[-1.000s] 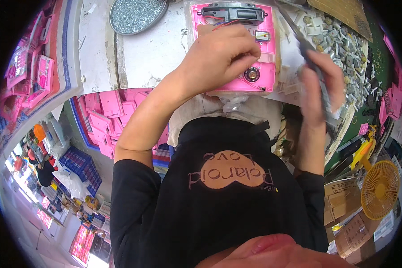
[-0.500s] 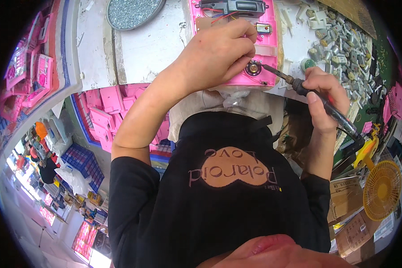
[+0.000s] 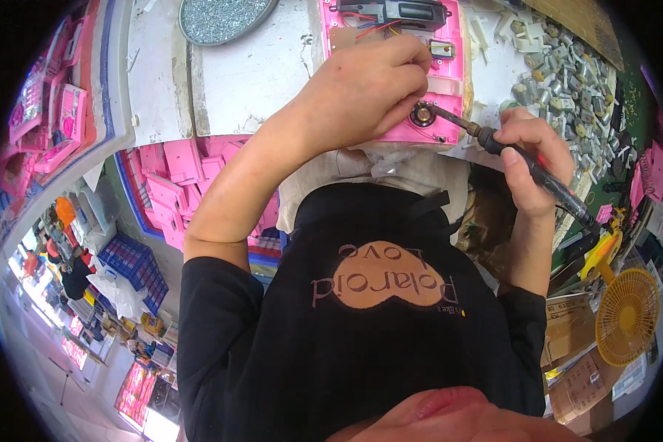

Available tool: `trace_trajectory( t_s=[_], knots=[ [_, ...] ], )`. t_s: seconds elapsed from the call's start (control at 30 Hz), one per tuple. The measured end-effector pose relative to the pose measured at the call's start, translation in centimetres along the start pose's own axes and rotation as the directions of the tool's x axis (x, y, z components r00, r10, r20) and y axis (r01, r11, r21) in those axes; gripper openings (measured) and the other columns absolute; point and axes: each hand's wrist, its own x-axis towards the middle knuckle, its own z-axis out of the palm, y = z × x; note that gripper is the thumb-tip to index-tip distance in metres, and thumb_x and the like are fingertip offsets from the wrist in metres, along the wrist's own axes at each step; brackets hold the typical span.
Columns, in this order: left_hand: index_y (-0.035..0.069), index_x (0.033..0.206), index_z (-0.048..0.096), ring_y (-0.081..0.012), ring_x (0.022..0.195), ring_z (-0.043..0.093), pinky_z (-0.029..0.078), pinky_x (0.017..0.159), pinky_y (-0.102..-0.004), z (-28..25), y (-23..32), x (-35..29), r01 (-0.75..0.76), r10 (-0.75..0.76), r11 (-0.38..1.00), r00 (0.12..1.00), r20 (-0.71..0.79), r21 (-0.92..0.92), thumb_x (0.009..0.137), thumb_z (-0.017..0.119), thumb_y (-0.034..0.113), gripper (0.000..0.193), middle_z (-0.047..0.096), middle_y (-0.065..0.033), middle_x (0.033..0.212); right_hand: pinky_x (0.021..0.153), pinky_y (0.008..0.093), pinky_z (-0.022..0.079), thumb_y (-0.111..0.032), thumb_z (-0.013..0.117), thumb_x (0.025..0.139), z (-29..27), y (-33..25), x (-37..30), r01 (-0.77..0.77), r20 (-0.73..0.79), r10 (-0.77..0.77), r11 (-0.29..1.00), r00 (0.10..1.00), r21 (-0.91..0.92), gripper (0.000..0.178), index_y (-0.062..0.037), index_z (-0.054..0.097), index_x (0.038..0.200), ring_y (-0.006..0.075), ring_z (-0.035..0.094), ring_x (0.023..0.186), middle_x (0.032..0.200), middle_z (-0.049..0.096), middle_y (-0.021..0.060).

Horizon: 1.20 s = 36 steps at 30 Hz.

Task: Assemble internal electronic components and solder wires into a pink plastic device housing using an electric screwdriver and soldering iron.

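Observation:
A pink plastic casing [image 3: 457,70] lies on the bench in front of me, with a small round speaker [image 3: 423,115] in its near part. My right hand [image 3: 534,151] grips a soldering iron [image 3: 488,138] like a pen, its tip at the speaker's upper rim. Over the casing, my left hand [image 3: 368,85] has thumb and fingers pinched together just above the speaker; whatever is between them is hidden. Beyond the left fingers are red and yellow wires, a black module [image 3: 412,12] and a small metal-framed part [image 3: 442,49].
A round dish [image 3: 225,18] of small metal pieces stands at the far left. Several small motors [image 3: 560,88] and white plastic bits are heaped to the right. Below the bench's left side, a crate holds pink casing parts [image 3: 169,195]. A yellow fan [image 3: 626,317] stands lower right.
The soldering iron's tip has moved slightly left, from beside the speaker onto its upper rim. My left hand keeps its pinch over the casing. The whole view has shifted a little.

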Motion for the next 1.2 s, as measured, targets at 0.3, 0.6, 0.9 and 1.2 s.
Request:
trace_trajectory(
  t_s=[0.3,0.6,0.9,1.2],
  knots=[
    [0.003,0.090,0.066,-0.0278,0.093,0.067,0.055,0.077,-0.0368,0.1,-0.1,0.0,-0.011,0.011,1.000,1.000,-0.005,0.005,0.082,0.074,0.005,0.012,0.064,-0.0081,0.103,0.074,0.0207,0.044,-0.010,0.066,0.090,-0.5,0.0,-1.7,-0.232,-0.193,0.272,0.950,0.943,0.208,0.023,0.0066,0.064,0.106,0.0084,0.059,0.079,0.093,0.067,0.0055],
    [0.003,0.088,0.066,-0.0268,0.089,0.066,0.054,0.076,-0.0360,0.2,-0.1,-0.1,0.031,-0.031,0.999,1.000,0.001,-0.031,0.082,0.074,0.004,0.011,0.064,-0.0075,0.100,0.090,0.0309,0.047,-0.015,0.066,0.090,-2.3,0.8,-2.8,-0.087,-0.267,0.139,0.977,0.954,0.195,0.028,0.0064,0.063,0.107,0.0164,0.061,0.090,0.102,0.067,0.0149],
    [0.005,0.092,0.071,-0.0266,0.090,0.067,0.055,0.075,-0.0353,0.2,-0.1,-0.1,0.000,-0.001,0.999,1.000,-0.016,-0.032,0.079,0.077,0.003,0.014,0.067,-0.0066,0.101,0.093,0.0316,0.048,-0.014,0.067,0.088,-2.3,0.9,-3.2,-0.092,-0.263,0.143,0.976,0.954,0.195,0.027,0.0059,0.064,0.105,0.0183,0.063,0.092,0.103,0.067,0.0161],
    [0.008,0.093,0.071,-0.0254,0.089,0.067,0.056,0.074,-0.0364,0.8,0.5,-0.5,-0.039,0.043,0.994,0.999,-0.032,0.101,0.075,0.079,0.004,0.021,0.068,-0.0044,0.102,0.067,0.0261,0.044,-0.006,0.069,0.083,-0.8,-0.4,-1.9,-0.048,-0.108,0.050,0.999,0.993,0.015,0.021,0.0054,0.067,0.100,0.0133,0.056,0.072,0.091,0.066,0.0125]
  ],
)
